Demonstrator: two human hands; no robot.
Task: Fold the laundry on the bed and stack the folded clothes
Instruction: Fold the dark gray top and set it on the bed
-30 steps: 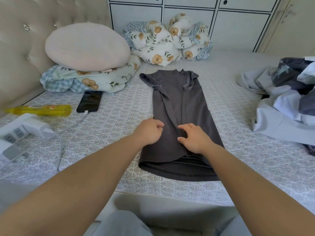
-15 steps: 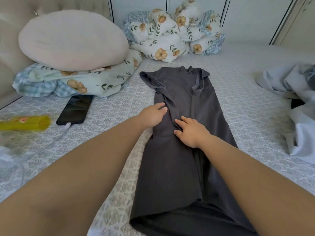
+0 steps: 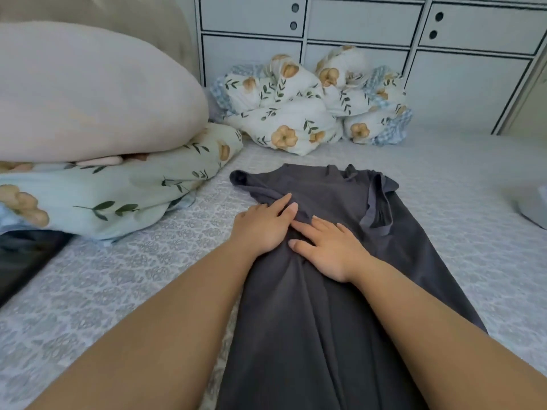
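1. Dark grey shirt (image 3: 340, 291) is laid out lengthwise on the bed (image 3: 458, 232), running from the middle of the frame down to the bottom edge. It's already folded in narrow, with the sleeves tucked over at the far end.
2. Left hand (image 3: 263, 229) sits on the shirt's left edge, about mid-frame. Fingers are stretched out flat and close together, palm down, just pressing on the cloth, not pinching anything.
3. Right hand (image 3: 328, 250) is right beside it, fingers spread loosely and flat on the fabric, also not gripping. The fingertips of both hands nearly touch, and the cloth bunches into a small wrinkle between them.
4. Upper left of the frame: a big cream pillow (image 3: 88, 93) on top of a floral pillow (image 3: 118, 190).
5. Top centre: a bundled-up floral quilt (image 3: 310, 105) against a white cabinet (image 3: 414, 39).
6. Far left edge: a black phone (image 3: 26, 255) lying on the bed.
7. Right edge: a bit of pale cloth (image 3: 535, 205), mostly cut off.
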